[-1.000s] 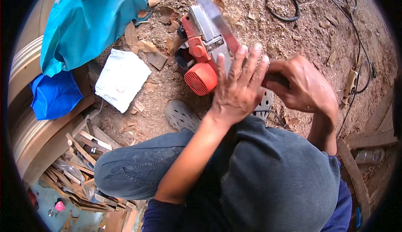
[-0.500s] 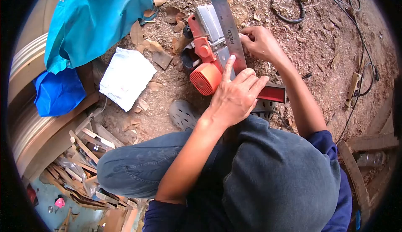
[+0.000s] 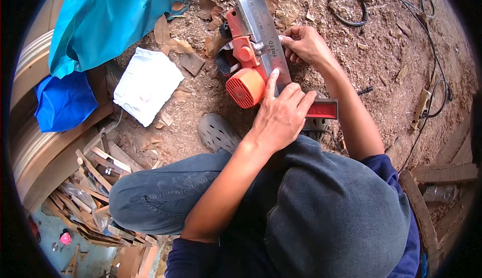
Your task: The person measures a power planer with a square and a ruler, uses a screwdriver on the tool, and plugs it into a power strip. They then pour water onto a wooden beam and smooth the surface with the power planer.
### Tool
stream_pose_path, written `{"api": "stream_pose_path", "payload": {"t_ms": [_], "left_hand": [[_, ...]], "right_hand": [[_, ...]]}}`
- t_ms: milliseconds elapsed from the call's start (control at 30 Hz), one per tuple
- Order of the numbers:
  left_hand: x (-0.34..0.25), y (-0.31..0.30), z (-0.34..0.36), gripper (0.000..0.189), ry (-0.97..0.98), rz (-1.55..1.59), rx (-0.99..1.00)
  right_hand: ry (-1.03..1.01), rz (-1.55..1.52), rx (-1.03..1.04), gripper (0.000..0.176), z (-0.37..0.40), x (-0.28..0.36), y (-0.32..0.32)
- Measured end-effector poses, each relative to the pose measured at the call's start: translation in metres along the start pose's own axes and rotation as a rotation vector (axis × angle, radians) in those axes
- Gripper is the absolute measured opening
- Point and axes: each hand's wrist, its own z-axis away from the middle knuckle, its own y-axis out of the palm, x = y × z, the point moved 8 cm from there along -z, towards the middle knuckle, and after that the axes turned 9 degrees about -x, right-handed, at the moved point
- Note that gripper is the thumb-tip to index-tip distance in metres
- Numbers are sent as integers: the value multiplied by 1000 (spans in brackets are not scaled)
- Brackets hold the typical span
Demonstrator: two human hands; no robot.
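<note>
An orange electric planer (image 3: 246,85) lies on the ground in front of me, its flat metal sole facing up. Across it rests the steel blade of a try square (image 3: 264,24) marked FREED, with its red-centred handle (image 3: 324,109) sticking out to the right. My left hand (image 3: 282,110) holds the square near its handle, index finger stretched along the blade; the thumb is hidden. Beside the blade's right edge is my right hand (image 3: 305,47), thumb and fingers pinched together against the planer's side. What they grip is hidden.
Wood shavings and dry leaves cover the ground. A white cloth-like piece (image 3: 148,85), a blue bag (image 3: 65,102) and a teal cloth (image 3: 115,19) lie left. Offcuts (image 3: 93,190) are piled lower left. A black cable (image 3: 437,52) runs down the right.
The view has shifted slightly. The square's blade now sits lower, its far end visible, and more of the planer's metal sole shows. Both hands keep nearly the same places.
</note>
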Motion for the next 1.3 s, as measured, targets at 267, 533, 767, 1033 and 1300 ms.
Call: {"api": "stream_pose_path", "payload": {"t_ms": [267, 533, 767, 1033, 1300], "left_hand": [[1, 3, 3, 65, -6, -21, -36], [-1, 4, 2, 61, -10, -53, -37], [-2, 6, 4, 57, -3, -87, -42], [-2, 5, 3, 57, 0, -103, -35], [-1, 3, 1, 60, -7, -104, -21]], "right_hand": [[1, -7, 43, 21, 0, -4, 1], [-92, 140, 19, 26, 5, 4, 1], [-92, 99, -7, 31, -1, 4, -1], [-93, 90, 8, 31, -1, 3, -1], [-75, 81, -5, 32, -3, 4, 0]]}}
